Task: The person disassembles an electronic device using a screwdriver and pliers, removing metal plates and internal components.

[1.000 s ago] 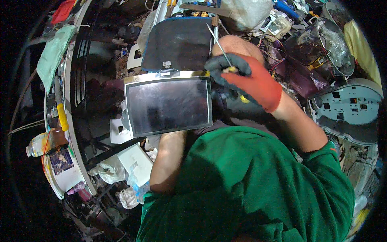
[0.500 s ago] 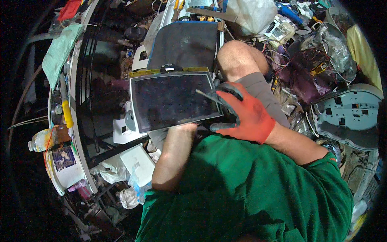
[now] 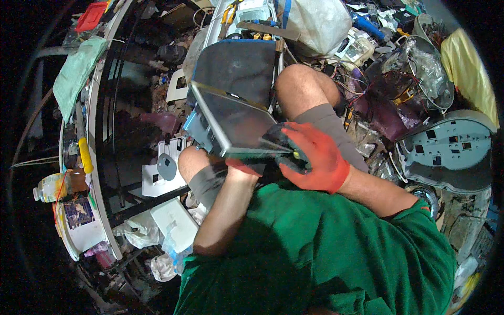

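A flat display panel [image 3: 236,118] with a dark glossy screen and a light metal frame is tilted above my lap, its left side edge showing. My left hand [image 3: 244,167], in a red glove, grips it from below at the near edge; most of its fingers are hidden under the panel. Over the panel's right near corner, my right hand [image 3: 317,163] in a red and black glove is closed around a screwdriver [image 3: 277,145]. Its thin shaft points left across the screen, and a bit of yellow-green handle shows between the fingers.
A dark padded board [image 3: 236,65] lies beyond the panel. Left are white plastic covers [image 3: 157,176] and a long dark glass-like panel [image 3: 118,142]. Clutter at right includes a grey molded shell [image 3: 446,144], wires [image 3: 344,84] and a yellow bag [image 3: 469,73]. A white sack [image 3: 315,23] stands at the back.
The panel has turned from nearly face-up to steeply tilted, baring its left side and blue parts beneath. My right hand has shifted slightly and its fingers have drawn closer together round the screwdriver.
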Tool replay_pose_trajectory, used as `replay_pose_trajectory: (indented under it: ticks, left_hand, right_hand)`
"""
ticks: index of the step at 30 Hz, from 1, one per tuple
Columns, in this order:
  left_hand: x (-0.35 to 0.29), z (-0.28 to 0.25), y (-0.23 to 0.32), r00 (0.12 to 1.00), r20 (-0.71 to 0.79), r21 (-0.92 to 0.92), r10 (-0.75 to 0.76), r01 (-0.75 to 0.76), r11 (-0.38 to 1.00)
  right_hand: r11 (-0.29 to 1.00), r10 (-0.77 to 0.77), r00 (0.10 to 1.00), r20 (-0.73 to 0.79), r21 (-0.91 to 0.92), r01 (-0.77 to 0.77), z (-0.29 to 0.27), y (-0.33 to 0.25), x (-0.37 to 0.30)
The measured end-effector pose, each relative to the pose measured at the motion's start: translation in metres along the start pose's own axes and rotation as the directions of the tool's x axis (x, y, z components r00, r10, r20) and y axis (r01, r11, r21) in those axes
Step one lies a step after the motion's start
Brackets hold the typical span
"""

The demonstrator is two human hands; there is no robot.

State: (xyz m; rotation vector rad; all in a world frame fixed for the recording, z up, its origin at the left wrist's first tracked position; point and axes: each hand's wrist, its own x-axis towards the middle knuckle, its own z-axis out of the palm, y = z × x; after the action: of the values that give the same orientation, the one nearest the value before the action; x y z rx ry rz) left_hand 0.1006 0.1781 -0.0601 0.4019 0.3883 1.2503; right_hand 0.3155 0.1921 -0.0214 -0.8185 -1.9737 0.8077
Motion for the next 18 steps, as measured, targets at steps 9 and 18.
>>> replay_pose_trajectory:
  ticks: [9,18]
  left_hand:
    - [0.0,0.046,0.013,0.882,0.086,0.976,0.463,0.018,-0.217]
    - [0.006,0.069,-0.002,0.941,-0.228,0.803,0.25,0.037,0.595]
  right_hand:
    - [0.448,0.691,0.719,0.075,0.737,-0.507,-0.05,0.016,-0.001]
    - [0.285,0.717,0.678,0.162,0.82,-0.497,-0.044,0.016,-0.026]
